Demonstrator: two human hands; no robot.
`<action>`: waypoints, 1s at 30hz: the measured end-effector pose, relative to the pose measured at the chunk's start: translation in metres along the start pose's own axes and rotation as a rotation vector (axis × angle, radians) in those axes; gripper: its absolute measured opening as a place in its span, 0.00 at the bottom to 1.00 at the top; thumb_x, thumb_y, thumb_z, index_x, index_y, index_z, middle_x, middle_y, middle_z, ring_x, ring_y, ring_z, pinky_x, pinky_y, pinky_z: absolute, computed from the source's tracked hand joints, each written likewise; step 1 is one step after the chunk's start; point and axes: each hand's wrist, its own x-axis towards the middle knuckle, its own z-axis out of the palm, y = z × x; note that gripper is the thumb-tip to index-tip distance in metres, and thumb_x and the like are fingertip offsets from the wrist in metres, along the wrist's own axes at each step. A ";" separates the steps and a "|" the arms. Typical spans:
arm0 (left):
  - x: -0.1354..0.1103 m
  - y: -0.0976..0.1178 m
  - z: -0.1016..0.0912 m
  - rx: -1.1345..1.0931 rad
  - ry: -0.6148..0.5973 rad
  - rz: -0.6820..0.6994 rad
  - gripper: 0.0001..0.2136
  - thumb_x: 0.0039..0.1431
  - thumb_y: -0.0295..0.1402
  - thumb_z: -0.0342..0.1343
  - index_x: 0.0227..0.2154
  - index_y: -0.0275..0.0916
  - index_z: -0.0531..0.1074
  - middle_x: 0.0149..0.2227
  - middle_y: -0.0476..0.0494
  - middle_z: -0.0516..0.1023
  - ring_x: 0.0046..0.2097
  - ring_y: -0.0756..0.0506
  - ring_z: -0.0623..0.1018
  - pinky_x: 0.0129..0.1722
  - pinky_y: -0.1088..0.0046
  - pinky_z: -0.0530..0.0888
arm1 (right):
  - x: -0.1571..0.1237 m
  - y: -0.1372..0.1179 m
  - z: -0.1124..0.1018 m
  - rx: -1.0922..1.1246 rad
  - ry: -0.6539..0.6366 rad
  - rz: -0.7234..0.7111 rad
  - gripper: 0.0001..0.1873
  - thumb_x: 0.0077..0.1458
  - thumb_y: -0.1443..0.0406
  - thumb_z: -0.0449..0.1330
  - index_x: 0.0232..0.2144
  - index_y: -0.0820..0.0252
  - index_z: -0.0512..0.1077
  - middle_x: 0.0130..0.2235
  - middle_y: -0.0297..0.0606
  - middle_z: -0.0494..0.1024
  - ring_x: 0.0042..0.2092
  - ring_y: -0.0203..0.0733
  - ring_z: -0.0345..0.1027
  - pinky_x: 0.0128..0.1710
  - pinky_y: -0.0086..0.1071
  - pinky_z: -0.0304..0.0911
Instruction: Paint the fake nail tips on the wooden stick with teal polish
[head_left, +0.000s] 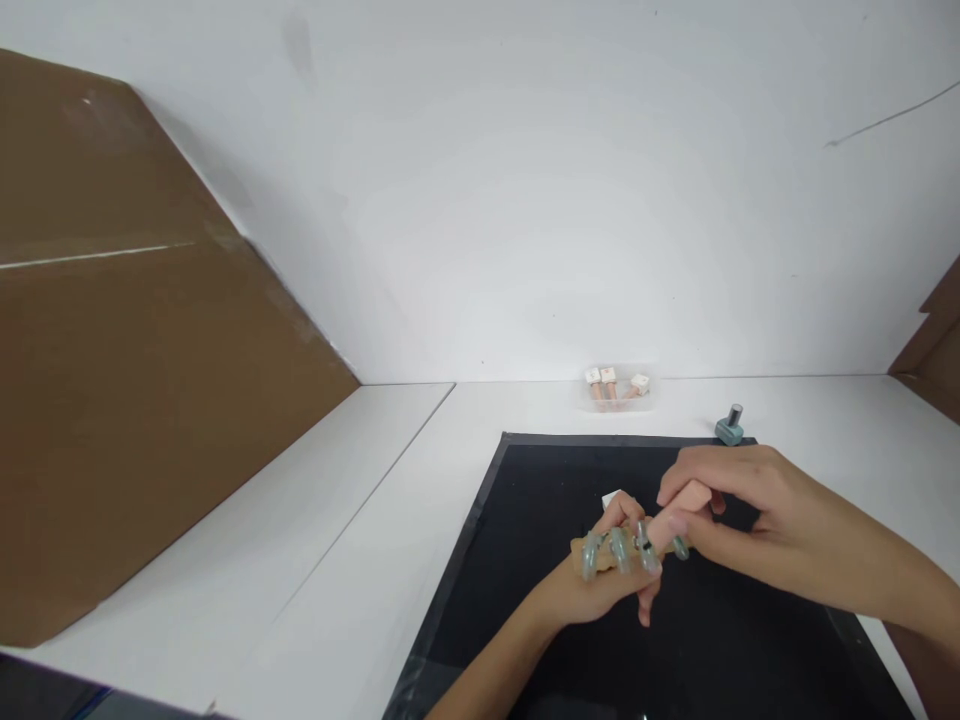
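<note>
Place: workshop-type work corner, prob. (cd. be a lab, hard to tell).
Wall (525, 200): plain white, scuffed, directly behind table (337, 560).
Side panels (150, 400): brown, L & R.
Tabletop: white, w/ seam.
Mat (555, 470): black, flat work surf.
Tray (621, 405): clear, w/ sm. parts (608, 376), at back.

Left hand (596, 594) holds tan strip (604, 555) with grey-green loops (619, 550); at its 2 o'clock, right hand (774, 505) pinches oblong pale-pink piece (684, 503); at 12, clear plastic tray (624, 406).

one tray (646, 402), three white-headed sticks (608, 376) inside, four greenish rings (619, 550), one pink stick (691, 496), one mat (570, 480), one block (728, 432)
</note>
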 end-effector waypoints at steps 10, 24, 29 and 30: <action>0.000 0.001 0.000 -0.020 -0.019 -0.035 0.17 0.55 0.38 0.57 0.33 0.41 0.52 0.19 0.58 0.69 0.19 0.55 0.70 0.20 0.81 0.67 | 0.000 -0.001 -0.001 0.008 0.045 -0.007 0.11 0.59 0.62 0.53 0.25 0.58 0.67 0.26 0.31 0.71 0.24 0.31 0.62 0.21 0.24 0.54; 0.000 0.002 -0.001 -0.033 -0.014 -0.036 0.17 0.55 0.37 0.58 0.33 0.41 0.52 0.20 0.58 0.69 0.19 0.55 0.71 0.21 0.81 0.67 | 0.002 0.000 -0.003 0.000 -0.026 -0.105 0.10 0.58 0.65 0.55 0.24 0.58 0.69 0.28 0.32 0.74 0.27 0.33 0.67 0.26 0.25 0.60; -0.003 0.001 -0.001 -0.013 -0.048 -0.026 0.17 0.55 0.38 0.58 0.33 0.41 0.52 0.20 0.58 0.69 0.19 0.55 0.70 0.20 0.81 0.67 | 0.001 -0.004 0.001 -0.083 0.130 -0.024 0.12 0.59 0.62 0.54 0.25 0.58 0.67 0.25 0.31 0.71 0.22 0.31 0.61 0.20 0.24 0.53; -0.003 0.001 -0.001 -0.019 -0.056 -0.021 0.17 0.55 0.38 0.58 0.33 0.41 0.52 0.20 0.59 0.69 0.18 0.55 0.70 0.19 0.81 0.67 | 0.000 -0.004 0.002 -0.083 0.144 -0.020 0.12 0.60 0.61 0.53 0.25 0.58 0.67 0.24 0.30 0.70 0.22 0.31 0.60 0.19 0.24 0.53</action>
